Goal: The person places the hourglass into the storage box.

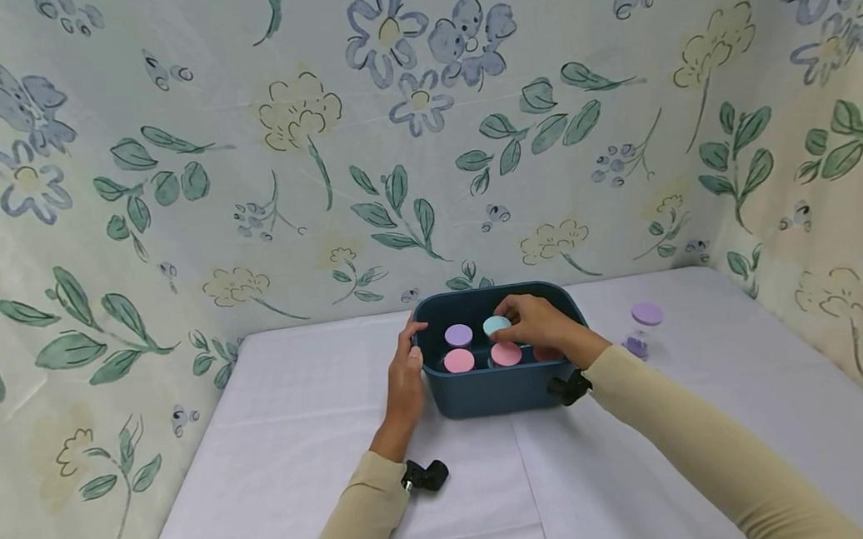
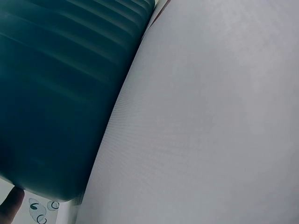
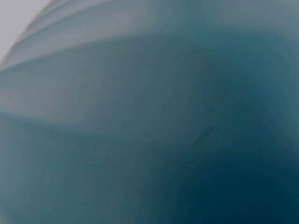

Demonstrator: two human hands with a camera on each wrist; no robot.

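Note:
A dark teal bin (image 1: 478,396) holds several small jars with coloured lids. Inside it my right hand (image 1: 536,319) pinches the light blue lid of a jar (image 1: 495,325) between thumb and fingers; the jar's body is hidden. My left hand (image 1: 407,380) rests against the bin's left end, fingertips at the rim. In the left wrist view, one finger (image 2: 13,203) touches the bin's outer wall (image 2: 51,116). Around the held jar stand a purple-lidded jar (image 1: 459,335) and pink-lidded jars (image 1: 459,360), one partly hidden under my right hand. The right wrist view shows only blurred bin wall (image 3: 117,93).
A clear jar with a purple lid (image 1: 647,314) and purple contents stands on the table to the right of the bin. White cloth covers the table (image 1: 301,446). A flowered curtain (image 1: 320,185) hangs behind and at both sides, close to the bin's far side.

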